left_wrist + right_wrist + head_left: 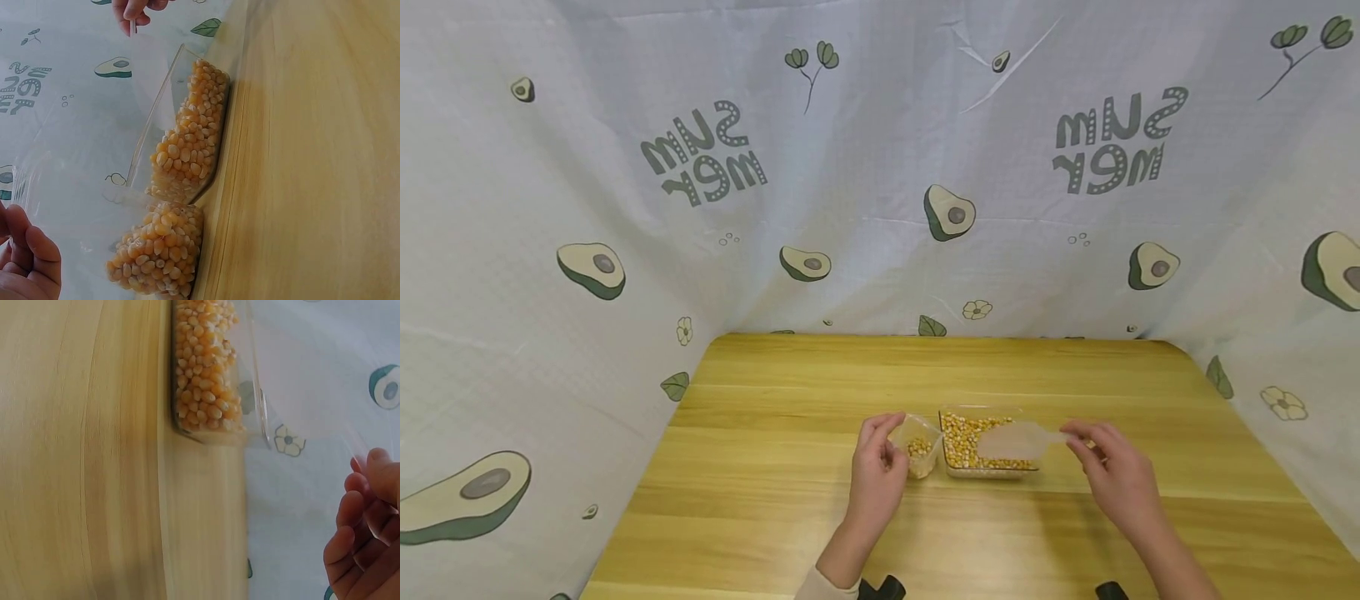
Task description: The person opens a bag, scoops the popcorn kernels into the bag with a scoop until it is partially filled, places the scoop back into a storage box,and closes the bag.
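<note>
My left hand [878, 467] pinches the upper edge of a clear plastic bag [927, 429], which stands on the table with corn kernels [159, 253] heaped in its bottom. Right beside the bag is a clear rectangular container [992, 473] holding more corn kernels [958, 437]. A translucent white scoop [1011, 440] is over the container, its handle pinched between the thumb and fingers of my right hand [1112, 471]. In the right wrist view the pale scoop blade [300, 381] overlaps the container's rim, and its inside is hidden there.
The wooden table [790, 392] carries the bag and container near its middle. A white curtain [865, 167] printed with avocados and lettering hangs behind and at both sides. Dark wrist-mounted gear [887, 588] shows at the bottom edge.
</note>
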{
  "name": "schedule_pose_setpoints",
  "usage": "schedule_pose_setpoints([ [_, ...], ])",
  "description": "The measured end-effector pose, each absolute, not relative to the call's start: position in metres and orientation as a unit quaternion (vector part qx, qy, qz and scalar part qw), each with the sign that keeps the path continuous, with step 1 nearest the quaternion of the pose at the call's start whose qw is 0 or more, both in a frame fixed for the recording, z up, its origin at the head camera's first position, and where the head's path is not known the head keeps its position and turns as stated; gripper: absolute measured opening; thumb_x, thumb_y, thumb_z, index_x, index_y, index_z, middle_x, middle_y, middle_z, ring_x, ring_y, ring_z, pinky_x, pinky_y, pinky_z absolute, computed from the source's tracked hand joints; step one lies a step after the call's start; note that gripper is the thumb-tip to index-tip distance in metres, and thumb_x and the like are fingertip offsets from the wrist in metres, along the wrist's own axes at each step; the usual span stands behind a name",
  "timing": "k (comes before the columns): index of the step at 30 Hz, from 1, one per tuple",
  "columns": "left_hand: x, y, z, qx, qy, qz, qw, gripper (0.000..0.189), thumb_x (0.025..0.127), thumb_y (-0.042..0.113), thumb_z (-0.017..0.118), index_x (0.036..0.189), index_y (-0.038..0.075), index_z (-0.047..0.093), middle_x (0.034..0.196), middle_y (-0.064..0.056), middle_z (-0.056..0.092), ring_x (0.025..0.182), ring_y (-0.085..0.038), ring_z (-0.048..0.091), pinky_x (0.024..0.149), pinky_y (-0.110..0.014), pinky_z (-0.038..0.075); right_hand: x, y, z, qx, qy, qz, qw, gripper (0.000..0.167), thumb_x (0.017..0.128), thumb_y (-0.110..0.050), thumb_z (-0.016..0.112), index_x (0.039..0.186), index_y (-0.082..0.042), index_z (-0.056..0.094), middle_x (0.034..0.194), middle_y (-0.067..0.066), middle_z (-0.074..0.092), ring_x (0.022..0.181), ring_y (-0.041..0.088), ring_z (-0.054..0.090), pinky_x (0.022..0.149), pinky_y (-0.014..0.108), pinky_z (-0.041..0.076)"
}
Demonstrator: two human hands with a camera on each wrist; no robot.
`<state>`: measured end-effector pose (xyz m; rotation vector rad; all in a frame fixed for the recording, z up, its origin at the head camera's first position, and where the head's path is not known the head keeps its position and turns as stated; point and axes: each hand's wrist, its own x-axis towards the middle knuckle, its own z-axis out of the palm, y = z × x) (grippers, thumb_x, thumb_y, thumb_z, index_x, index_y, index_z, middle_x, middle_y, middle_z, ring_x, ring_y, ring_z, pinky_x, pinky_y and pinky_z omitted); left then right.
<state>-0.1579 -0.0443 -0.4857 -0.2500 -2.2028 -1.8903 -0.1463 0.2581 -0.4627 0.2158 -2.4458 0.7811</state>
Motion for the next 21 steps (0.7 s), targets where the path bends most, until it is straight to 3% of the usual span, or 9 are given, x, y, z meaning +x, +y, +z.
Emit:
schedule_pose_setpoints([
  [8, -0.158, -0.044, -0.487, -0.086, -0.749, -0.647, 0.118, 0.048, 0.088, -0.015, 0.048, 0.131, 0.003, 0.063, 0.125, -0.010, 0.053, 0.069, -0.004, 0.036, 0.060, -0.014, 0.036, -0.145, 0.265, -0.456, 0.099, -0.926, 0.250, 0.265, 0.020, 0.087, 0.002, 0.071, 0.103, -0.009, 0.073, 0.088, 0.002, 0.066, 0.066, -0.009, 0.046, 0.050, 0.021, 0.041],
  [21, -0.158, -0.044, -0.487, -0.085, -0.749, -0.647, 0.113, 0.048, 0.089, -0.013, 0.048, 0.131, 0.004, 0.063, 0.125, -0.010, 0.053, 0.069, -0.003, 0.037, 0.059, -0.014, 0.037, -0.145, 0.262, -0.441, 0.114, -0.945, 0.182, 0.246, 0.016, 0.087, -0.005, 0.072, 0.101, -0.011, 0.073, 0.088, 0.001, 0.066, 0.062, -0.001, 0.048, 0.049, 0.022, 0.037],
])
